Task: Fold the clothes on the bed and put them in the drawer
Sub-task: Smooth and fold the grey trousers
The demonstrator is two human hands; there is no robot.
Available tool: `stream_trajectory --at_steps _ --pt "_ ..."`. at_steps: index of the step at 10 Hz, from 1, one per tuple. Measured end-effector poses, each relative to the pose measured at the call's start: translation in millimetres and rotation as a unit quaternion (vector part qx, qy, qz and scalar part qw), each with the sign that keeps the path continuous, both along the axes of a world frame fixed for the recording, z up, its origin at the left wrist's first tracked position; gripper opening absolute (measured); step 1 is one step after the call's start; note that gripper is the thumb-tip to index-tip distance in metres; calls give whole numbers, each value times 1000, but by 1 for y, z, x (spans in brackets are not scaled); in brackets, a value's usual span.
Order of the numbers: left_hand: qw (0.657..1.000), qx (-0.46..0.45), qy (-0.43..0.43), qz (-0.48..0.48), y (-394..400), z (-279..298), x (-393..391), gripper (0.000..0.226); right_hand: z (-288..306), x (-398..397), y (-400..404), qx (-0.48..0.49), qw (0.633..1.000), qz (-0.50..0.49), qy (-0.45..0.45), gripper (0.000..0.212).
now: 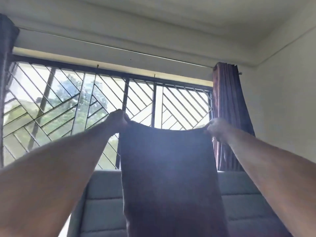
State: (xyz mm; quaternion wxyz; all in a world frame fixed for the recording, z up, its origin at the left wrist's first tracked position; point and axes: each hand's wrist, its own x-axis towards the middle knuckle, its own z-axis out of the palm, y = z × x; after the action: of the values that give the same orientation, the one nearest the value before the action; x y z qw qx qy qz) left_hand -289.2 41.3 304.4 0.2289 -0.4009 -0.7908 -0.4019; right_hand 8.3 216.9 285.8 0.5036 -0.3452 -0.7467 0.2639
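dark cloth [168, 168] (held up by both hands) hides the headboard [104, 194].

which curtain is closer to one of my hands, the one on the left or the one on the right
The right curtain. Your right hand, pinching the dark cloth, appears directly in front of it. The left curtain hangs at the frame's far edge, far from your left hand.

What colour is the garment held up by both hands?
Dark, plain garment, backlit so hue is unclear; head view.

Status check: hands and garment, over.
Left hand and right hand pinch dark garment by top corners. Hanging unfolded before window. Nothing in the way.
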Motion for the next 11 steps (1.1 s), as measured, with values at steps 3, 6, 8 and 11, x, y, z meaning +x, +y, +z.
stream_trajectory --at_steps 3,6,8,11 --pt "771 420 -226 -422 20 47 22 26 74 1 7 134 933 127 308 33" --pt "715 268 -384 -519 2 -215 59 6 -187 76 -27 -53 969 12 240 20" --pt "702 67 -641 -303 -77 -552 141 51 -515 135 -91 -316 947 -60 -1 34" --pt "660 2 -740 -130 -166 -678 203 34 -621 156 -140 -573 802 -20 -168 33"
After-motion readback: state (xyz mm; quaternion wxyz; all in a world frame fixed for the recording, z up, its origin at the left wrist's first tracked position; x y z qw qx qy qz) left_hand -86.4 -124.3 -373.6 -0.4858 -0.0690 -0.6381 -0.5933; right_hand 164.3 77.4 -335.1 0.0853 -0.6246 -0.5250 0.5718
